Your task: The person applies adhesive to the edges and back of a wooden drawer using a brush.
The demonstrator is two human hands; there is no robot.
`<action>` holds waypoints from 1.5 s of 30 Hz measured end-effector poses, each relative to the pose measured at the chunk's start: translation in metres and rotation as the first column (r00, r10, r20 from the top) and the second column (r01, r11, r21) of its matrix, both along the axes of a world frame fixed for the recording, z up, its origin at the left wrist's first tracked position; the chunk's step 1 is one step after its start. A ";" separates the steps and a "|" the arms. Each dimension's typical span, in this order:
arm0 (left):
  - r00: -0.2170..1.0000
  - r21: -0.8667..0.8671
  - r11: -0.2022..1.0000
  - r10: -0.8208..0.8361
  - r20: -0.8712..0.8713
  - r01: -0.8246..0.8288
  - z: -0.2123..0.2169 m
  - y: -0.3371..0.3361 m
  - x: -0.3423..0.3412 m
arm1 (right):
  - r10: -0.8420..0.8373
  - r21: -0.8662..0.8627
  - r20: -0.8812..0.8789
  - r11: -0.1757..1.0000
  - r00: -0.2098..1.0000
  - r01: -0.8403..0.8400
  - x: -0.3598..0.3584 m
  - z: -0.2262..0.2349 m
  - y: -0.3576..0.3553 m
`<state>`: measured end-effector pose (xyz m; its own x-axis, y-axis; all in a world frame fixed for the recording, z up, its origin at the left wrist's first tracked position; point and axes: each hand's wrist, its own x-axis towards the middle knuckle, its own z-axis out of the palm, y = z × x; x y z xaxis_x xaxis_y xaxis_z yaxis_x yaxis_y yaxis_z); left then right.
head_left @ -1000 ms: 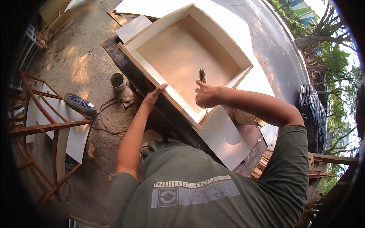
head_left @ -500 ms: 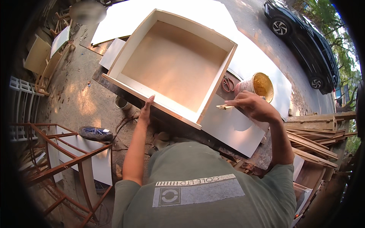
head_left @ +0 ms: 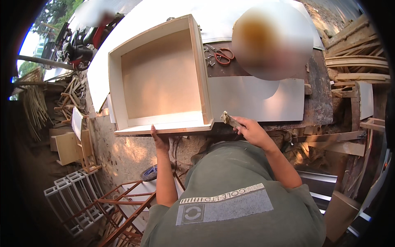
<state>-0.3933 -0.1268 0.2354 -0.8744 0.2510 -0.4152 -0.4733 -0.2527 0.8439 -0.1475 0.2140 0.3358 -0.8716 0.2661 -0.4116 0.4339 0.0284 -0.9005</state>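
A pale wooden drawer box lies open side up on the workbench, its near edge overhanging the bench. My left hand grips that near edge, thumb over the rim and fingers hidden underneath. In my right hand is a short stick with a pale, clotted tip, held just off the drawer's near right corner. Beyond the drawer's right side lie red-handled scissors and several loose screws. A bare white panel rests to the right of the drawer.
A blurred patch with a yellowish area covers the bench's far right. Large white sheets spread behind the drawer. Stacked timber stands at the right. A reddish-brown frame and light metal racks are on the lower left.
The view has swung to the right. My right hand has moved with the stick from near the bucket to beside the drawer's near right corner. My left hand still holds the drawer's edge.
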 end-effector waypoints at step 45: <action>0.997 0.051 0.998 -0.033 0.076 0.029 0.022 -0.141 -0.100 | 0.381 0.976 0.175 0.052 0.908 -0.210 -0.053 0.080 -0.158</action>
<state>-0.4936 -0.2674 0.2577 -0.8319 0.2997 -0.4670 -0.5444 -0.2778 0.7915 -0.2008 0.0559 0.4159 -0.9966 0.0617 0.0548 0.0612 0.9981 -0.0107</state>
